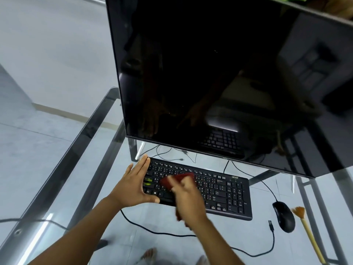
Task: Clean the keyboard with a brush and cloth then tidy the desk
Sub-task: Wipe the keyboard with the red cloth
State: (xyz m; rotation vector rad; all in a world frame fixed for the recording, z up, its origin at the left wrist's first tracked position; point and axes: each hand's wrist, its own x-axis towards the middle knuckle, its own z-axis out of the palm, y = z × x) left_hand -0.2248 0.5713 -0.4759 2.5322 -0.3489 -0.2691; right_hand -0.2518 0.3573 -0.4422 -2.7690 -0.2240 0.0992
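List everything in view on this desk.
monitor: one, black, back of the desk
keyboard: one, black, desk centre
cloth: one, red, over the keys, blurred
mouse: one, black, right of the keyboard
brush: one, pale handle with orange bristles, right of the mouse
cables: several, black, around the keyboard
desk: one, clear glass on metal frame
left hand: rests on the keyboard's left end
right hand: grips the cloth

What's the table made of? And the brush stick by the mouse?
The table looks like clear, shiny glass on a grey metal frame: you see the floor through it. The brush stick looks like pale wood or bamboo, matte and tan.
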